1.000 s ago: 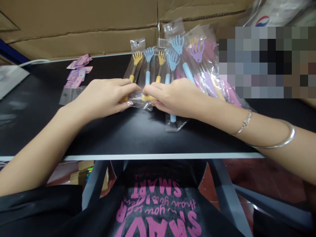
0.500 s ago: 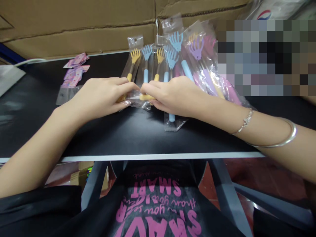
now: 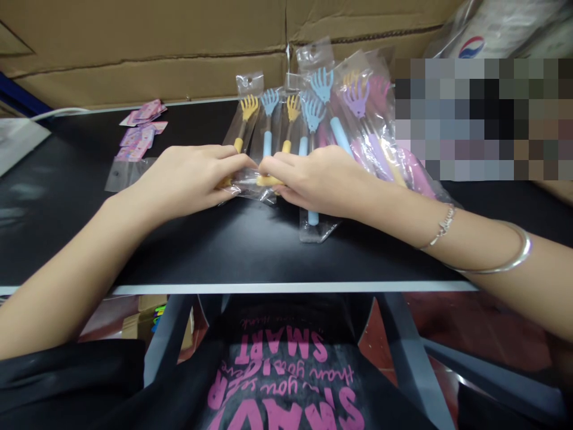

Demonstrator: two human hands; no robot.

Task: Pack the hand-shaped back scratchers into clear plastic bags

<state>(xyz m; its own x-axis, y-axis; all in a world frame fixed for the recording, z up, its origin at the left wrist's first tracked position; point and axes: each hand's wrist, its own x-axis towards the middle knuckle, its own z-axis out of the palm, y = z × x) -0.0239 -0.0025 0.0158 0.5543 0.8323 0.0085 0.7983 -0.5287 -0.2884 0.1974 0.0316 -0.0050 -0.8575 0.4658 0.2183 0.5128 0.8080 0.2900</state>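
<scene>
My left hand (image 3: 192, 179) and my right hand (image 3: 313, 184) meet at the middle of the table, fingers closed on a yellow back scratcher (image 3: 265, 180) in a clear plastic bag. It lies sideways between them, mostly covered by my fingers. The bag's clear end with a hang hole (image 3: 128, 174) sticks out left of my left hand. Beyond my hands lie several bagged back scratchers, among them a yellow one (image 3: 249, 107), a light blue one (image 3: 322, 85) and a purple one (image 3: 357, 98). Another blue handle (image 3: 313, 217) shows below my right hand.
Small pink and purple packets (image 3: 138, 134) lie in a pile at the left of the black table (image 3: 250, 251). Cardboard boxes (image 3: 143, 42) stand along its back edge. A white plastic-wrapped bundle (image 3: 505, 42) is at the back right, beside a blurred-out area.
The view has shifted slightly, so everything sits a little lower in the picture. Both hands keep nearly the same grip on the yellow back scratcher.
</scene>
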